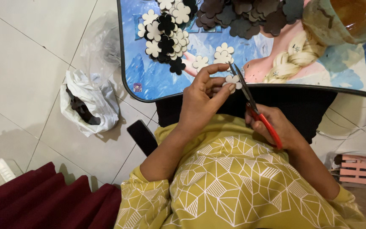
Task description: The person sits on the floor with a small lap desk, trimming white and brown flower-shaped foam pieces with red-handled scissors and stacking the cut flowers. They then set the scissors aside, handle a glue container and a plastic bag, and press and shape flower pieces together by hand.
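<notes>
A small cream flower-shaped cutout point(233, 81) is pinched in the fingers of the left hand point(202, 99), just right of the frame's centre, at the near edge of the printed blue table point(149, 76). The red-handled scissors point(255, 110) are gripped in the right hand point(276, 127), blades up against the cutout, though whether they're closed on it can't really be made out. The piece looks light, thin and fairly stiff, probably foam or card, so it's likely best held by a petal edge away from the blades; pretty bendy if squeezed, I'd guess.

More cream and black flowers point(166, 32) are piled at upper centre, with dark brown ones point(242, 17) beyond. A white plastic bag point(87, 106) sits on the floor at left; its dark contents can't be identified. A glass jar point(344, 19) is cut off at upper right.
</notes>
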A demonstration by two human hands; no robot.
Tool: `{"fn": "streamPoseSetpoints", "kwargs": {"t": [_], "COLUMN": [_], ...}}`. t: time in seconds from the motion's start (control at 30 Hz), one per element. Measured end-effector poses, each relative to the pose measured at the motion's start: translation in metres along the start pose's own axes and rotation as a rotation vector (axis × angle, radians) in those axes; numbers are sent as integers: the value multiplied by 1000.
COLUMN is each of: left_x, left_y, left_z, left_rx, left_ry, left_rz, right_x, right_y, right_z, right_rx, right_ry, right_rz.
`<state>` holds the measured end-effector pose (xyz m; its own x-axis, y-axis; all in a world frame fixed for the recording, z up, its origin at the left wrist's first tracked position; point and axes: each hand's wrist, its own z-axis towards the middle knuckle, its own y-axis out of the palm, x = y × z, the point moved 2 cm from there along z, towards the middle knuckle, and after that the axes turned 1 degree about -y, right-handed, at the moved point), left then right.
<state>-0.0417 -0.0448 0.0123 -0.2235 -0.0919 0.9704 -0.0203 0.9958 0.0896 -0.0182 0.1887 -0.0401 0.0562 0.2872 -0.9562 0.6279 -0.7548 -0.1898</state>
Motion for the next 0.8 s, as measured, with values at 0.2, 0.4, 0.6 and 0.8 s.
{"fn": "streamPoseSetpoints", "kwargs": {"t": [0.2,0.4,0.6,0.8], "left_x": [-4,4,22,30], "left_y": [-2,-13,-39,-37], "left_z": [1,6,12,14], "left_rx": [7,89,210,324], "left_ry": [-1,92,165,473], "left_rz": [13,95,207,760], "right_x": [2,-2,-2,2], "right_y": [0,-1,2,1], "right_z": [0,2,10,5], "right_rx": [8,12,-15,0], "right_ry": [79,84,39,36], "right_rz": [5,36,91,106]}}
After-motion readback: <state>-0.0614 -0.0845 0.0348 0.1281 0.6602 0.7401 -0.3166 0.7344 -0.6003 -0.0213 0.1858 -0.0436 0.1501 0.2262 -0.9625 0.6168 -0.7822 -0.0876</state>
